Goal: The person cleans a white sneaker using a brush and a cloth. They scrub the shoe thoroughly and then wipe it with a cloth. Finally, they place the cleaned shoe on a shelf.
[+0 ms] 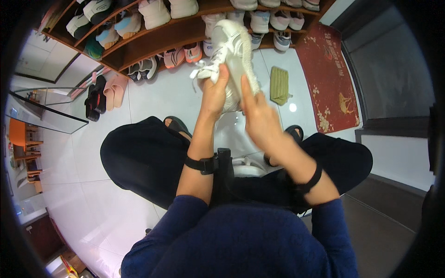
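A white lace-up sneaker point(231, 52) is held up before me, toe pointing away and its knobbly pale sole facing right. My left hand point(215, 92) grips it near the ankle opening, thumb along the side by the loose white laces point(205, 71). Against the sole side, near the heel, is my right hand point(259, 114), fingers curled and one finger lying along the shoe's side. That hand is blurred, and whether it holds a small tool cannot be made out. A folded green striped cloth point(279, 85) lies on the tiles to the right of the sneaker.
A wooden shoe rack point(153, 38) with several pairs of shoes stands ahead. Pink slippers point(115, 92) and black slippers point(95, 99) sit left on the floor. A red doormat point(328, 80) lies at right by a dark door point(386, 69). My knees flank the work.
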The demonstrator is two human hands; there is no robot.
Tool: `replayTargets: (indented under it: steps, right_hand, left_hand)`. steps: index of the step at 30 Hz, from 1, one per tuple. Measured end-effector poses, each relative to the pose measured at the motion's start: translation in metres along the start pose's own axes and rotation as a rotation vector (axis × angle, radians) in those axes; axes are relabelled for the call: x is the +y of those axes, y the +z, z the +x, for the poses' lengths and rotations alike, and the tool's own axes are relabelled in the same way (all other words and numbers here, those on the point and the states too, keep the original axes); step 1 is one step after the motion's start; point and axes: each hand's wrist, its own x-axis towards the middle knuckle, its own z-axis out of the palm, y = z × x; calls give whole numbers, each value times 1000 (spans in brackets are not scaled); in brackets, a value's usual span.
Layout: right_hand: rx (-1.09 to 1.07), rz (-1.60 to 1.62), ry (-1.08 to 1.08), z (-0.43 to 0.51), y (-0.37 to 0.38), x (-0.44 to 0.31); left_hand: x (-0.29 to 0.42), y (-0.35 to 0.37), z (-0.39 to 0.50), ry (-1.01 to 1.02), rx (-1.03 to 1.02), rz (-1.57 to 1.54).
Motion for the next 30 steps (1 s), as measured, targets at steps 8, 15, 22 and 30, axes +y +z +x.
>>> replayTargets:
  steps: [8, 15, 22, 30]
  right_hand:
    - [64, -56, -87, 20, -25, -5]
    - [93, -227, 18, 39, -43, 0]
    - [9, -63, -154, 4, -15, 0]
    - [96, -270, -144, 63, -31, 5]
  left_hand:
    - [-7, 3, -2, 154, -91, 112]
    - [-16, 18, -11, 187, -98, 141]
    - [-17, -3, 6, 143, -86, -38]
    - [-22, 1, 0, 169, -141, 32]
